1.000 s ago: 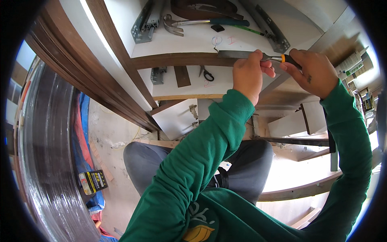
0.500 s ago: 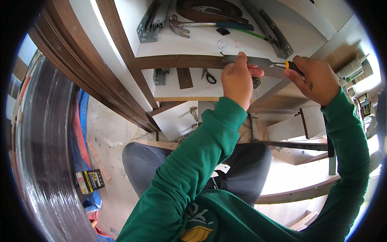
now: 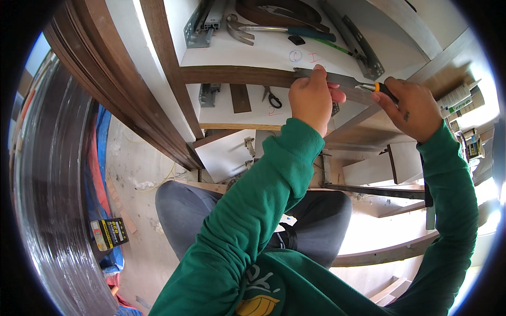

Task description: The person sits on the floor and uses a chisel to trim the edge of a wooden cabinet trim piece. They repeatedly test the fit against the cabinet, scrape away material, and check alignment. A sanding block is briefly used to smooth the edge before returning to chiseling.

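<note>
My right hand (image 3: 400, 113) is closed round the black-and-yellow handle (image 3: 383, 90) of a flat metal-bladed tool (image 3: 343, 80), a file or chisel. My left hand (image 3: 313, 100) grips that blade, thumb on top, at the dark wooden front edge (image 3: 237, 75) of a white cabinet shelf; its fingers are partly hidden. The blade lies along this edge. On the shelf behind are a claw hammer (image 3: 290, 32), a small black piece (image 3: 296, 40), a coiled brown strip (image 3: 263, 11) and metal drawer runners (image 3: 358, 42). Scissors (image 3: 271, 97) and a brown board (image 3: 240, 98) lie on the shelf below.
Dark wooden trim (image 3: 116, 89) runs down the left, beside plastic-wrapped panels (image 3: 52, 189) and a black-yellow box (image 3: 108, 233). White boards (image 3: 221, 155) stand below. Tubes (image 3: 458, 97) sit at the right. My bent knees (image 3: 179, 221) are beneath my arms.
My left hand has shifted left along the blade, toward its tip. My right hand still holds the handle. The view has shifted slightly.
</note>
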### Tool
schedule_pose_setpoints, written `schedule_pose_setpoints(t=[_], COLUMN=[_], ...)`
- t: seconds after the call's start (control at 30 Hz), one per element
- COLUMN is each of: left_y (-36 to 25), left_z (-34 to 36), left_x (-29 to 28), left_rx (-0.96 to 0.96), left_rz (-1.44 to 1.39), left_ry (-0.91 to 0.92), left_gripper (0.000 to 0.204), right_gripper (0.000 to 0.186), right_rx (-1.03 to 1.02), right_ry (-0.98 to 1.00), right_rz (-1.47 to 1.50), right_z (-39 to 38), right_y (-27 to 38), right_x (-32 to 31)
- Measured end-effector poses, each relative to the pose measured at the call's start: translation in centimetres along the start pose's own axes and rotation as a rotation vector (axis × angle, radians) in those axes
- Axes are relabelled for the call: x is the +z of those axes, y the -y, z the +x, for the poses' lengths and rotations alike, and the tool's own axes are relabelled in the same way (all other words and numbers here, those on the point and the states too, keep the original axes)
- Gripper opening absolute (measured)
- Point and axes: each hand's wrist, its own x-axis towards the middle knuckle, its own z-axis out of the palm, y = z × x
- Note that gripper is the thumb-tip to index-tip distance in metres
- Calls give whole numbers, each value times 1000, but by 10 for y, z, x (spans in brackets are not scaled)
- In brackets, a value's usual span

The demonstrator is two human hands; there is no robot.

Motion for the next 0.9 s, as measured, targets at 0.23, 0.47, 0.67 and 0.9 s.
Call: schedule_pose_setpoints(t=[0.23,0.47,0.67,0.9], left_y=[-1,10,10,9], left_z=[2,-10,-14,-12], left_x=[2,10,7,7], left_rx=[-8,31,29,53], left_rz=[30,29,-12,-97], left_ry=[-20,44,106,-28], left_gripper=[46,43,38,35], right_gripper=[49,52,51,51], right_rx=[14,-16,-11,-34], right_ry=[-34,-40,-44,-62], right_rz=[-1,17,13,-2], right_z=[-3,-4,0,6], right_y=[6,-1,-3,-1], right_x=[0,-10,-8,-9])
